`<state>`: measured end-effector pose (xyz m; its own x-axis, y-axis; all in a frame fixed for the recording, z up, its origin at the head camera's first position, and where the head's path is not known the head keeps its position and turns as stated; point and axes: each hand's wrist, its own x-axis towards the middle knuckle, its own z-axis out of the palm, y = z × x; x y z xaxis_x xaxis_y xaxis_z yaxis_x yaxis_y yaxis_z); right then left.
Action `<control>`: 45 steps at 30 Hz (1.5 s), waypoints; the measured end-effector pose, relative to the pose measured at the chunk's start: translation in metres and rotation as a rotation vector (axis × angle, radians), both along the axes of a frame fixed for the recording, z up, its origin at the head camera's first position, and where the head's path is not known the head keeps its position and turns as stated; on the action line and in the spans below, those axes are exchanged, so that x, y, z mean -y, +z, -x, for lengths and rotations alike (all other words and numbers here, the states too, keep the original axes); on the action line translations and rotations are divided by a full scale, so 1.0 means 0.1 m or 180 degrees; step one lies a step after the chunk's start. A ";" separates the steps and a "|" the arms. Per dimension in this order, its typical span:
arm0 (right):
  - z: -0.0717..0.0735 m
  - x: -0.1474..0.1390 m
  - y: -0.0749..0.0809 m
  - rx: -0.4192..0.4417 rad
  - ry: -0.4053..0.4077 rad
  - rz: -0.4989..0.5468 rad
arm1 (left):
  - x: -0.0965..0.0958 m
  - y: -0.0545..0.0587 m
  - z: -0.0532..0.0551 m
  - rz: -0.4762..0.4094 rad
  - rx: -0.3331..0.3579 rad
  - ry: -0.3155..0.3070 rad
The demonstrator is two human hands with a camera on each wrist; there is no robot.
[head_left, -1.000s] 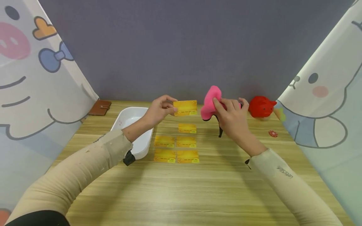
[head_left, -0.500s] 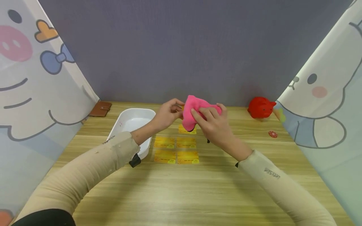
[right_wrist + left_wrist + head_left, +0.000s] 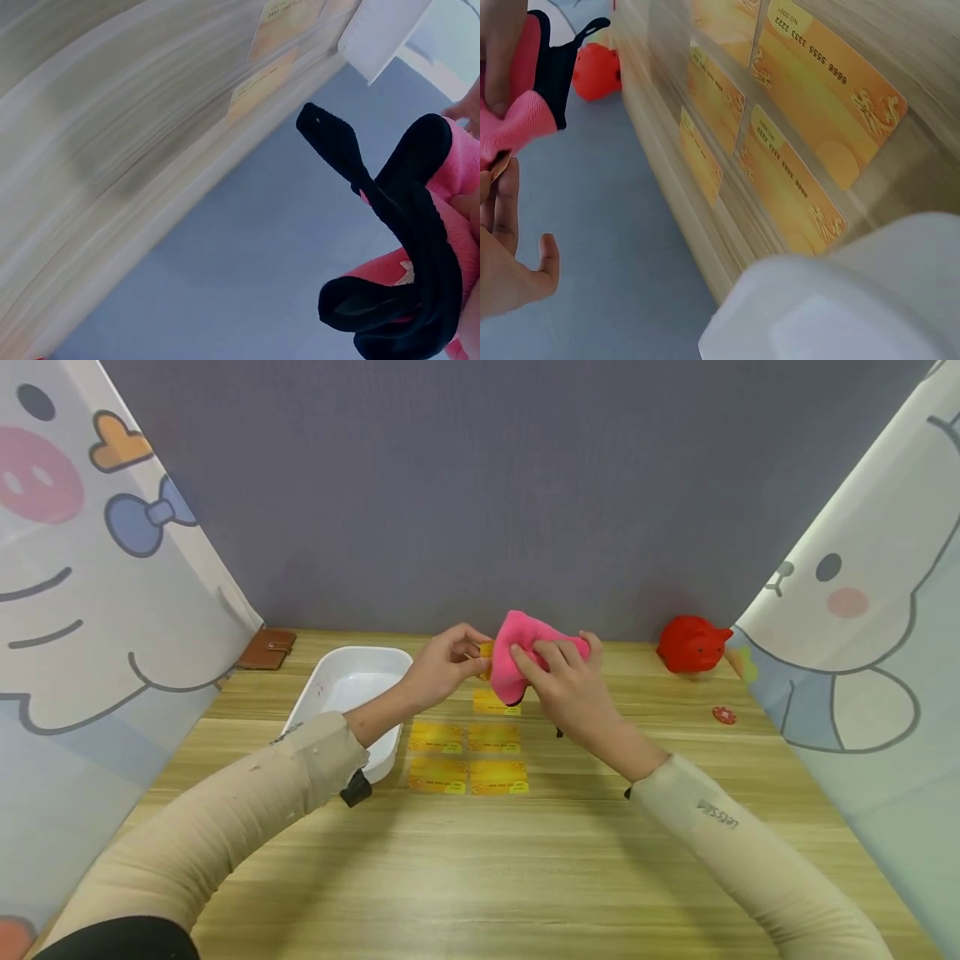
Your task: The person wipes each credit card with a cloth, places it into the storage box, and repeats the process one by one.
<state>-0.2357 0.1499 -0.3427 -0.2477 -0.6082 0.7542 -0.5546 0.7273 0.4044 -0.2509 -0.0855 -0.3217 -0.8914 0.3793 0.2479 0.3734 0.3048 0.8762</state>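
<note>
My left hand (image 3: 442,667) pinches a gold bank-style card (image 3: 486,658) by its edge, held up over the back of the table. A pink fleece cloth (image 3: 517,643) with black edging is gripped in my right hand (image 3: 573,689); it is pressed around the card and hides most of it. In the right wrist view a black strap (image 3: 330,139) hangs from the cloth. Several matching gold cards (image 3: 493,737) lie flat in rows just below the hands. In the left wrist view a corner of the held card (image 3: 501,163) pokes out between cloth and fingers.
A white tray (image 3: 330,662) stands under my left forearm. The brown leather wallet (image 3: 266,648) lies at the back left. To the right are a red piggy bank (image 3: 692,645) and a red poker chip (image 3: 724,716). A grey wall (image 3: 480,493) rises behind the wooden table (image 3: 480,877).
My right hand has moved left with the pink cloth, bringing it over the card. The left hand has shifted slightly right. Over the last half second the cloth has slid slightly right, baring the card's left edge.
</note>
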 end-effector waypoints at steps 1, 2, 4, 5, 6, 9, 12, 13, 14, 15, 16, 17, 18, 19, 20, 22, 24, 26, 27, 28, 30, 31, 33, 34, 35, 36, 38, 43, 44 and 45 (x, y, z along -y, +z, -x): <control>0.00 -0.03 0.00 0.0067 -0.0043 -0.0005 | 0.02 0.00 0.00 0.0012 -0.0010 0.0008; 0.00 -0.06 0.00 0.0129 -0.0097 -0.0018 | 0.03 0.00 0.00 0.0028 -0.0022 0.0014; 0.00 -0.13 0.00 0.0190 -0.0179 -0.0011 | 0.07 0.02 0.00 0.0060 -0.0054 0.0025; 0.00 -0.16 0.00 0.0205 -0.0225 -0.0013 | 0.08 0.02 0.00 0.0068 -0.0067 0.0024; 0.00 -0.20 0.00 0.0198 -0.0261 -0.0006 | 0.10 0.03 0.00 0.0087 -0.0076 0.0027; 0.01 -0.30 -0.01 0.0165 -0.0382 0.0037 | 0.15 0.04 0.00 0.0137 -0.0075 0.0039; 0.01 -0.39 -0.01 0.0165 -0.0436 0.0134 | 0.20 0.05 0.00 0.0160 -0.0066 0.0081; 0.01 -0.42 0.00 0.0176 -0.0450 0.0170 | 0.21 0.05 0.01 0.0145 -0.0068 0.0090; 0.01 -0.44 0.00 0.0172 -0.0449 0.0212 | 0.23 0.05 0.01 0.0137 -0.0082 0.0105; 0.01 -0.46 0.01 0.0176 -0.0454 0.0241 | 0.24 0.05 0.02 0.0141 -0.0101 0.0124; 0.01 -0.47 0.02 0.0176 -0.0447 0.0273 | 0.25 0.05 0.02 0.0139 -0.0120 0.0132; 0.01 -0.48 0.02 0.0161 -0.0441 0.0295 | 0.26 0.05 0.02 0.0151 -0.0145 0.0147; 0.00 -0.49 0.03 0.0157 -0.0440 0.0315 | 0.27 0.04 0.02 0.0171 -0.0172 0.0157; 0.00 -0.49 0.03 0.0149 -0.0422 0.0339 | 0.28 0.04 0.03 0.0203 -0.0209 0.0168; 0.00 -0.49 0.04 0.0140 -0.0402 0.0362 | 0.29 0.04 0.03 0.0252 -0.0243 0.0177; -0.01 -0.49 0.04 0.0131 -0.0364 0.0400 | 0.30 0.05 0.02 0.0311 -0.0267 0.0160; -0.02 -0.48 0.05 0.0126 -0.0366 0.0420 | 0.31 0.06 0.02 0.0339 -0.0235 0.0129; -0.02 -0.47 0.06 0.0119 -0.0364 0.0432 | 0.30 0.07 0.01 0.0358 -0.0196 0.0120; -0.02 -0.47 0.06 0.0111 -0.0367 0.0429 | 0.30 0.08 0.01 0.0370 -0.0187 0.0134; -0.03 -0.46 0.06 0.0103 -0.0377 0.0425 | 0.29 0.08 0.01 0.0392 -0.0198 0.0154; -0.03 -0.45 0.07 0.0097 -0.0367 0.0427 | 0.27 0.09 0.01 0.0439 -0.0264 0.0231; -0.03 -0.45 0.06 0.0098 -0.0357 0.0433 | 0.26 0.09 0.01 0.0460 -0.0302 0.0266; -0.04 -0.45 0.06 0.0102 -0.0359 0.0433 | 0.25 0.08 0.02 0.0472 -0.0369 0.0312; -0.04 -0.45 0.06 0.0110 -0.0357 0.0437 | 0.24 0.08 0.02 0.0461 -0.0382 0.0316; -0.04 -0.45 0.05 0.0115 -0.0343 0.0441 | 0.24 0.08 0.02 0.0436 -0.0380 0.0312; -0.04 -0.44 0.05 0.0123 -0.0339 0.0440 | 0.24 0.08 0.02 0.0414 -0.0378 0.0302; -0.04 -0.44 0.05 0.0133 -0.0313 0.0448 | 0.24 0.08 0.02 0.0353 -0.0367 0.0269; -0.05 -0.44 0.04 0.0145 -0.0290 0.0455 | 0.24 0.08 0.03 0.0218 -0.0263 0.0195; -0.05 -0.45 0.04 0.0148 -0.0291 0.0454 | 0.24 0.08 0.03 0.0202 -0.0213 0.0183; -0.05 -0.45 0.04 0.0149 -0.0292 0.0453 | 0.24 0.08 0.03 0.0194 -0.0163 0.0175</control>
